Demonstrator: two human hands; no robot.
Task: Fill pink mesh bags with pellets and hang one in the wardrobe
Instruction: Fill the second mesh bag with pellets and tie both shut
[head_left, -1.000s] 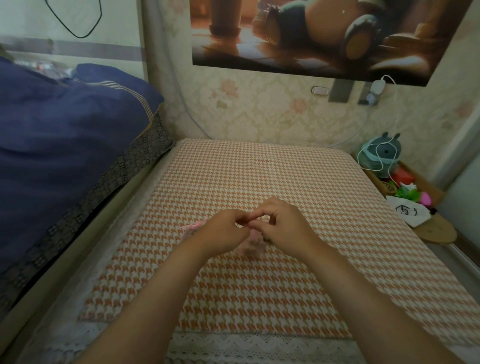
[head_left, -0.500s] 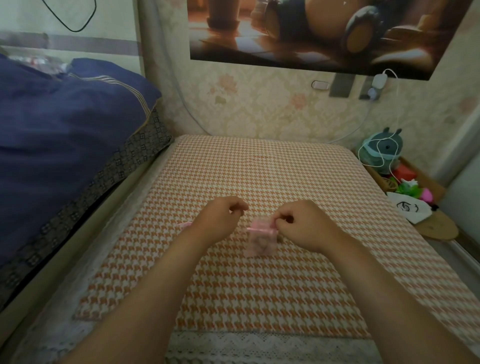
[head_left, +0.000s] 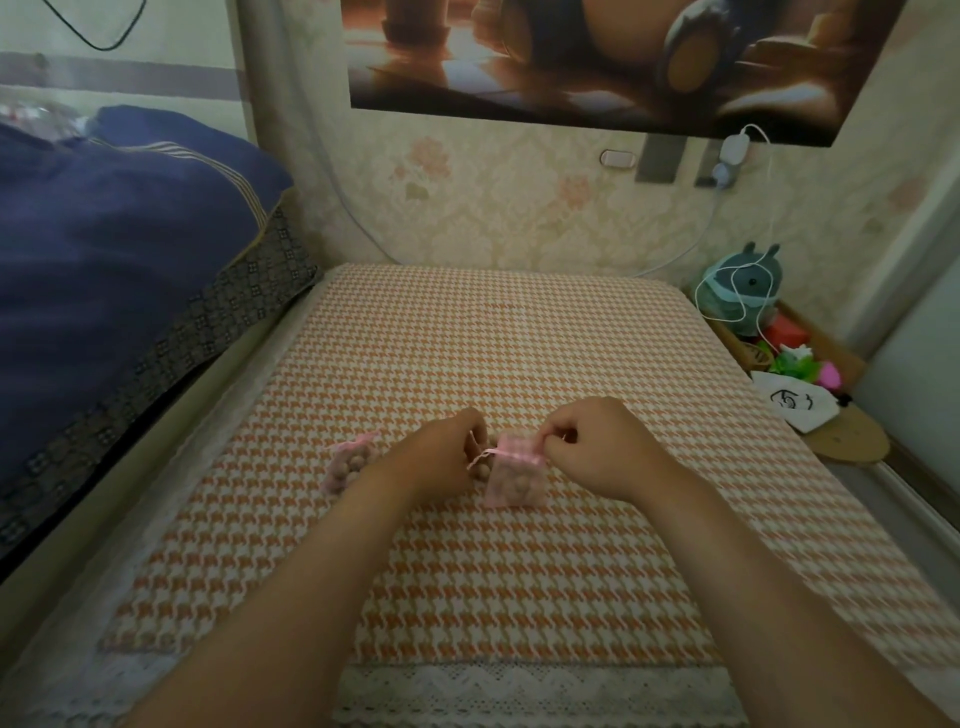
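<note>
Mid-frame, the left hand (head_left: 441, 457) and right hand (head_left: 597, 447) each pinch a string (head_left: 480, 458) of the pink bag (head_left: 514, 467), likely to pull its top shut so the pellets (head_left: 511, 487) stay in. Another full bag (head_left: 345, 465) lies just left.

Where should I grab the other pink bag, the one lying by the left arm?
The pink bag lies flat on the checked cloth, its belly bulging with pellets. Pinch the gathered neck at its far end, coming from above: it is the narrow part fingers can close round.
</note>
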